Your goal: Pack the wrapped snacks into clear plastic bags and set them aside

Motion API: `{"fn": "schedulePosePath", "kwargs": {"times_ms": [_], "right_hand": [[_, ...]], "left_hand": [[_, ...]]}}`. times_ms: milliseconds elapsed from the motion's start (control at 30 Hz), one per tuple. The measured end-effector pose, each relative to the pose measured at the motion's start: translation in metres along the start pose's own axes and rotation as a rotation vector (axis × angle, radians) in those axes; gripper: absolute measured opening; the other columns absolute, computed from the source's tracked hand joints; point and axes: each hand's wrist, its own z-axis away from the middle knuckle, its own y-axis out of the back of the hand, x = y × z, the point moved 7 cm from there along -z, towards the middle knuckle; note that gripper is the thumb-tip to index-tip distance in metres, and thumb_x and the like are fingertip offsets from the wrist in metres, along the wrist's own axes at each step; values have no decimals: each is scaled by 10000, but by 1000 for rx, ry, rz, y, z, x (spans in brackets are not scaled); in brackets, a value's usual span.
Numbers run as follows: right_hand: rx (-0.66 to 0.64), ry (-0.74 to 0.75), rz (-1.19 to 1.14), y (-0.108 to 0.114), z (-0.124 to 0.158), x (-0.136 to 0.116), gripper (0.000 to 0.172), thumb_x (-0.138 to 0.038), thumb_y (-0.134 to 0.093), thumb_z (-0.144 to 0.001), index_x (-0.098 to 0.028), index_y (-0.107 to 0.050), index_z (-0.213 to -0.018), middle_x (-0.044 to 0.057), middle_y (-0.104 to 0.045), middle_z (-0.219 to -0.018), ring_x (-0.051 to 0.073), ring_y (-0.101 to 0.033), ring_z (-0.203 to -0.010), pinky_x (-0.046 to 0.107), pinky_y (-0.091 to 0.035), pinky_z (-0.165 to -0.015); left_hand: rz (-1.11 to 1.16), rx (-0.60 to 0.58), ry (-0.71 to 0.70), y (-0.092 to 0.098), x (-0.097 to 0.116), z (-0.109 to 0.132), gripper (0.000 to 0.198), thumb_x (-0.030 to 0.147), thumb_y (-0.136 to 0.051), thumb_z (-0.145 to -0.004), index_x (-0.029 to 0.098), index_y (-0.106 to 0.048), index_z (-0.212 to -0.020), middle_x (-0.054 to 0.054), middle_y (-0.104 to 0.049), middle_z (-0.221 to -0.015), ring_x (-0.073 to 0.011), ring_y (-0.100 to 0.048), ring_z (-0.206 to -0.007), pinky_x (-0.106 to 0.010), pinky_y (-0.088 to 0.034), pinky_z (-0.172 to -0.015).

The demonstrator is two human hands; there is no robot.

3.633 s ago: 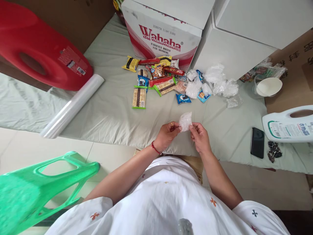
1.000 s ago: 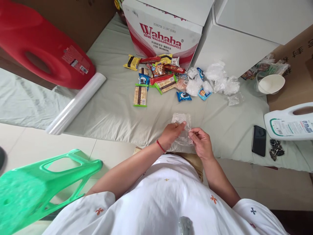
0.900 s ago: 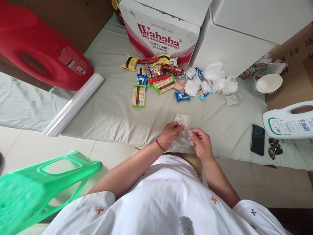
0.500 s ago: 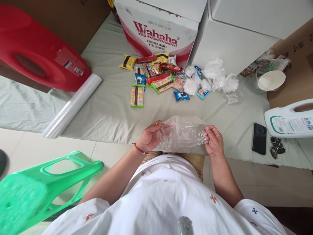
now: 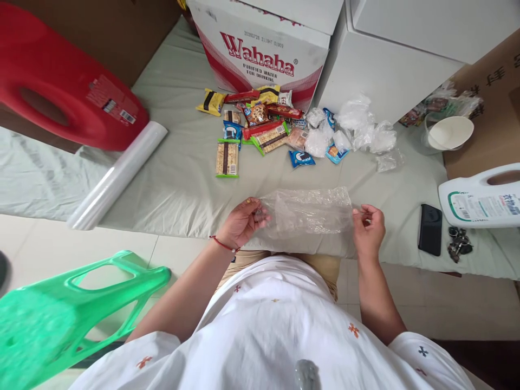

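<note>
A crinkled sheet of clear plastic film (image 5: 311, 211) is stretched wide between my two hands, just above the near edge of a pale green cloth (image 5: 179, 179). My left hand (image 5: 244, 222) pinches the film's left end, fingers closed on it. My right hand (image 5: 369, 230) pinches the right end. A heap of wrapped snacks (image 5: 260, 122) lies further back on the cloth, with crumpled clear wrappings (image 5: 357, 132) to its right.
A roll of clear film (image 5: 117, 176) lies at the left beside a red jug (image 5: 60, 92). A Wahaha carton (image 5: 264, 49) and white boxes (image 5: 390, 70) stand behind. A white jug (image 5: 479, 197), black phone (image 5: 428, 230), keys (image 5: 459, 244) and white bowl (image 5: 449, 132) are right. A green stool (image 5: 73, 309) lies lower left.
A small crumpled wad held between both hands has been unfolded and pulled out into a wide sheet. My hands have moved apart, the right one going further right.
</note>
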Motion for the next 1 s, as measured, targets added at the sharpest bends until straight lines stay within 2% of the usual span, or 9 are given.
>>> {"fn": "schedulePosePath", "kwargs": {"times_ms": [67, 167, 267, 367, 467, 600, 667, 800, 1000], "right_hand": [[-32, 279, 88, -6, 15, -35, 338, -494, -703, -907, -226, -654, -1107, 67, -643, -1066, 185, -606, -862, 377, -539, -817], [-303, 657, 85, -37, 56, -89, 416, -508, -756, -884, -257, -642, -1195, 98, -660, -1112, 275, -618, -1072, 456, -539, -927], [-471, 803, 85, -66, 87, -117, 426, -470, -768, -889, -249, -643, -1230, 113, -678, -1141, 291, -602, -1091, 477, -523, -962], [-448, 659, 26, -79, 84, -118, 95, -323, -641, -989, -246, -676, -1032, 72, -690, -970, 238, -611, -953, 408, -532, -855], [-413, 352, -141, -81, 68, -103, 132, -320, -595, -1016, -237, -650, -929, 14, -638, -817, 161, -575, -732, 308, -498, -677], [-383, 57, -324, -80, 57, -88, 204, -423, -641, -986, -232, -634, -914, -47, -548, -687, 107, -469, -561, 252, -430, -550], [-374, -1, -367, -81, 58, -87, 225, -447, -656, -971, -231, -632, -911, -54, -537, -675, 99, -456, -542, 244, -422, -533], [-375, -39, -376, -85, 66, -89, 239, -464, -675, -955, -231, -631, -917, -53, -544, -676, 98, -467, -547, 239, -421, -524], [-455, -108, -435, -95, 81, -92, 269, -483, -712, -924, -223, -643, -911, -48, -550, -666, 90, -461, -530, 223, -389, -466]], "left_hand": [[-2, 33, 10, -6, 0, 1, 237, 238, -779, -838, 167, -555, -804, -6, -679, -705, -176, -740, -628, -198, -533, -486], [-11, 45, 15, -19, 2, 6, 200, 224, -731, -868, 165, -548, -813, -31, -716, -751, -191, -765, -665, -202, -555, -509], [-23, 10, -16, -36, 6, 12, 211, 234, -719, -877, 170, -532, -803, -57, -745, -818, -192, -775, -707, -209, -574, -551], [-18, -58, -32, -50, 8, 18, 250, 332, -718, -886, 169, -549, -799, -84, -759, -943, -192, -774, -763, -214, -570, -553], [-30, -73, -53, -53, 5, 22, 339, 483, -735, -854, 172, -599, -850, -85, -740, -1054, -167, -740, -757, -204, -523, -503], [-55, 130, -173, -34, -4, 29, 466, 569, -840, -713, 200, -589, -846, -6, -655, -913, -95, -611, -673, -164, -397, -441], [-102, 148, -120, -32, -18, 34, 548, 665, -832, -674, 199, -574, -799, 4, -601, -834, -97, -567, -653, -170, -363, -434], [-259, -53, -3, -53, -39, 46, 658, 819, -719, -699, 179, -644, -829, -51, -605, -918, -153, -585, -794, -210, -447, -515], [-345, -50, -102, -64, -36, 38, 558, 678, -839, -673, 174, -631, -789, -20, -579, -820, -142, -538, -805, -230, -454, -645]]}}
